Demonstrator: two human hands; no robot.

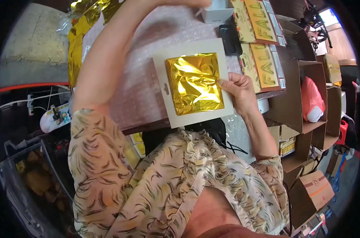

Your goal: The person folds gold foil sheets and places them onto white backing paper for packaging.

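A folded gold foil packet (195, 84) lies flat against a pale backing card (172, 112) with a hang hole in its left edge. My right hand (240, 89) is closed on the right edge of both, thumb on the foil and fingers curled at the card's side. My left arm stretches up and across the table. Only part of my left hand (193, 3) shows at the top edge, beside a small white box (217, 15); its fingers are cut off or blurred. A black phone (230, 40) lies just above my right hand.
Stacked printed "FALL" packages (263, 65) lie along the table's right side. Gold foil (74, 57) hangs over the left edge of the table (138, 95). Cardboard boxes (289, 107) stand to the right, one with a red plastic bag (311, 99). A skateboard (55, 118) is at the left.
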